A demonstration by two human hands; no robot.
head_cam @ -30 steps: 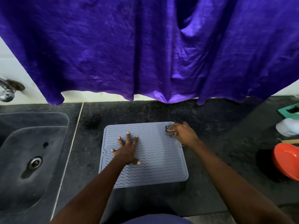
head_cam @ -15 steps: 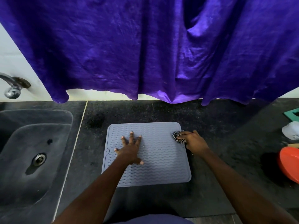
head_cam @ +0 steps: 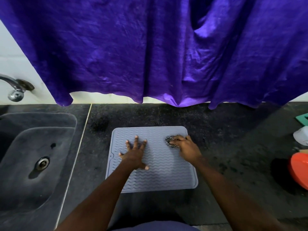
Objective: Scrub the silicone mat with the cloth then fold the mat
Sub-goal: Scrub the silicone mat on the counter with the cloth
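Observation:
A grey silicone mat point(head_cam: 160, 177) with a wavy ribbed surface lies flat on the dark stone counter point(head_cam: 225, 140). My left hand point(head_cam: 135, 154) presses flat on the mat's left half, fingers spread. My right hand point(head_cam: 187, 147) grips a small dark speckled cloth point(head_cam: 170, 142) and holds it down on the mat's far right part. Most of the cloth is under my fingers.
A dark sink point(head_cam: 33, 157) with a drain lies to the left, a metal tap point(head_cam: 15, 90) above it. A purple curtain point(head_cam: 158, 47) hangs over the counter's back edge. At the right edge sit an orange bowl point(head_cam: 300, 169), a white object point(head_cam: 301, 135) and a green item point(head_cam: 302, 118).
My right hand has slid the cloth from the mat's far right corner a little toward me and then leftward onto the mat. My left hand stays pressed in place.

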